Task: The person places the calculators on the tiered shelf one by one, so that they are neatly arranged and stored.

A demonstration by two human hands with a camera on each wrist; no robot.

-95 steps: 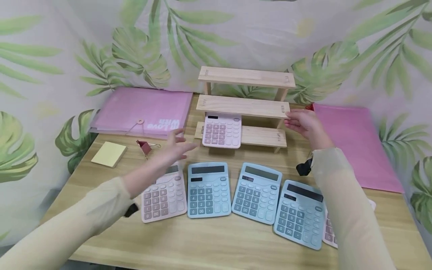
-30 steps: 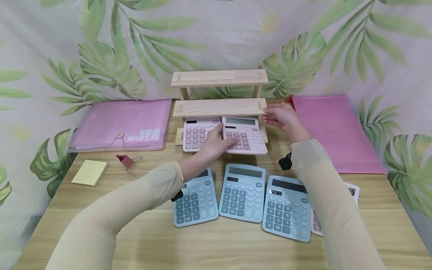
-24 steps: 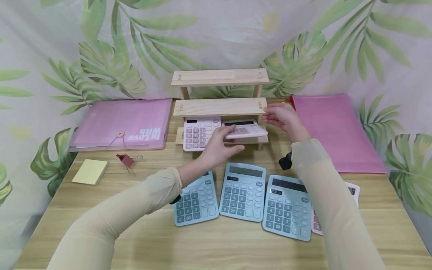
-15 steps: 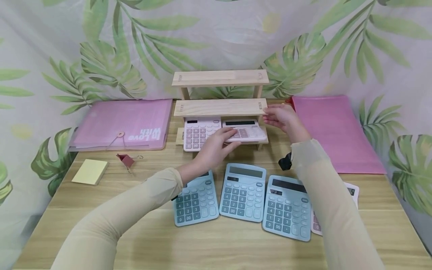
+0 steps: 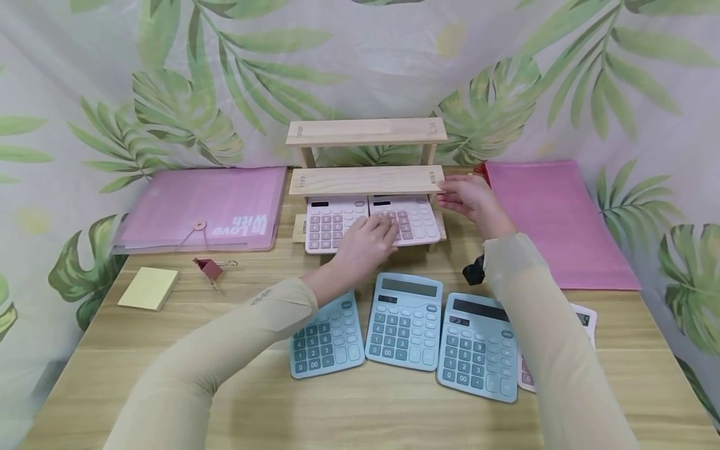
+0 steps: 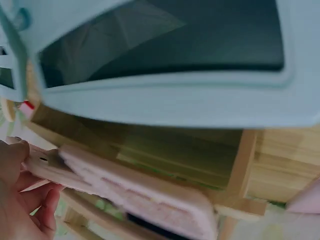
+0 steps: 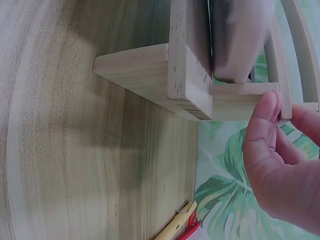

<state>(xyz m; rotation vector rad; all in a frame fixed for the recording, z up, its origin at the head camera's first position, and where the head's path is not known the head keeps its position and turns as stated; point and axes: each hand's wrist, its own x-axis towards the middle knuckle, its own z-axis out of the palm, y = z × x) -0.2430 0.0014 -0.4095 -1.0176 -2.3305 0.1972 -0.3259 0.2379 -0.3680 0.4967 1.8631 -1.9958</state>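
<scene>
My left hand (image 5: 365, 245) grips the lower left edge of a pink calculator (image 5: 419, 224) on the lower shelf; its fingers cover some keys. In the left wrist view, thumb and fingers lie on either side of that calculator's edge (image 6: 45, 162). Beside it leans another pink calculator (image 5: 323, 228), its top under the middle board. My right hand (image 5: 472, 197) pinches the right end of the wooden shelf rack's middle board (image 5: 365, 180). The right wrist view shows the thumb and fingers (image 7: 270, 112) at the rack's edge.
Blue calculators (image 5: 404, 322) lie in a row in front of the rack, with a pink calculator (image 5: 585, 319) partly under the right sleeve. Left are a pink folder (image 5: 202, 206), sticky notes (image 5: 149, 287) and a red binder clip (image 5: 209, 269). A bright pink folder (image 5: 562, 225) lies right.
A pink calculator has gone from the table to the lower shelf, right of the first one. Tipped nearly flat half a second ago, it now leans back with its keys showing. The right hand stays put.
</scene>
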